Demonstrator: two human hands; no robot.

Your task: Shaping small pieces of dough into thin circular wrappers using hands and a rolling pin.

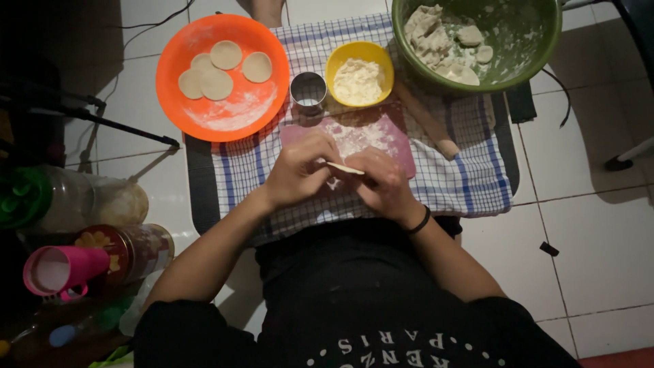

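I have 1 camera, worn on my head, looking almost straight down over my lap at the floor in front of me. It sits close enough that my forearms fill the middle and the checked cloth spans the upper half. The orange plate and green bowl reach the top edge.

The floor is made of big white tiles with thin dark lines between them. It looks bright at 3 o'clock and gets very dark at 9 o'clock. A thin black cable runs over the tiles at 11 o'clock. A dark metal stand leg lies across the floor at 9 o'clock. A small black bit sits on a tile at 4 o'clock.
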